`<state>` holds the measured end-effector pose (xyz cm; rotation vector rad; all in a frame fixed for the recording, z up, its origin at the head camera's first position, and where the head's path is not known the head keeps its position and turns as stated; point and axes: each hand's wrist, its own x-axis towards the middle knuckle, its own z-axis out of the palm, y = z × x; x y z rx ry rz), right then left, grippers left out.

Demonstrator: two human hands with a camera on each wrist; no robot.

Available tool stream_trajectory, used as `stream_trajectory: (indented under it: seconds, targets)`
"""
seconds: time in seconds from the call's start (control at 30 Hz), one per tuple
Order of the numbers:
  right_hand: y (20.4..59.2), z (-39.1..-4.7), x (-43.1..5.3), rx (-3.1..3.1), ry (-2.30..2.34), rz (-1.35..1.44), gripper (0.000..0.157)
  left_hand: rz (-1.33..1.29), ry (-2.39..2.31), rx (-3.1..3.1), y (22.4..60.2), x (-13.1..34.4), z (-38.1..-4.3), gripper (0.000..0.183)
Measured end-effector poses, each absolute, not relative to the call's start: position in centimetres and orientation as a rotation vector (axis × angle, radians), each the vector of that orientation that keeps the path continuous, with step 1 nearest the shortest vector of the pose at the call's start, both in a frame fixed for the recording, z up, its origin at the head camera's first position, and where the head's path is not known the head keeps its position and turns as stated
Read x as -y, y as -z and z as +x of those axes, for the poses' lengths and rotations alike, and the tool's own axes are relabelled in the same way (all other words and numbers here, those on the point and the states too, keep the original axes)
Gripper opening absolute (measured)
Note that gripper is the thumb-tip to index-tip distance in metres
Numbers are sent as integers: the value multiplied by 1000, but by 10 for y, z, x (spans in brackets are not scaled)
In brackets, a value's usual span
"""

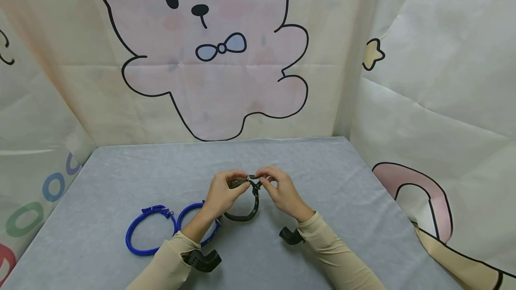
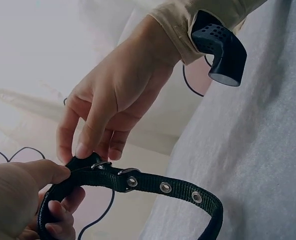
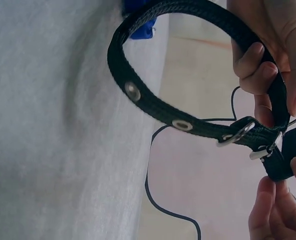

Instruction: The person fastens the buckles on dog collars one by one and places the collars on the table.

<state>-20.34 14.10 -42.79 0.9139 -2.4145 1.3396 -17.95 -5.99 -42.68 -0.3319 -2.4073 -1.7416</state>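
A dark green, nearly black pet collar (image 1: 242, 218) hangs in a loop above the table between both hands. Metal eyelets run along its strap, and a silver buckle (image 3: 272, 147) and a ring show in the right wrist view. My left hand (image 1: 223, 194) grips the band beside the buckle, thumb on top and fingers curled beneath. The folded strap end (image 3: 280, 167) past the buckle is pinched by my right hand (image 1: 284, 194) between thumb and fingertips. Two blue collars (image 1: 130, 234) lie on the table left of the dark one, the nearer one partly hidden behind my left forearm.
A pale grey cloth covers the table (image 1: 161, 169). Printed fabric walls (image 1: 322, 102) enclose its back and both sides. Black camera mounts (image 1: 204, 261) stick out from both sleeved wrists, low over the cloth.
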Motion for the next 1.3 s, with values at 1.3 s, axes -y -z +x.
stream_trajectory:
  seconds: [1.3]
  targets:
    - [430, -199, -134, 2343, -1480, 912, 16, -377, 1801, 2369, 428, 59, -178, 18]
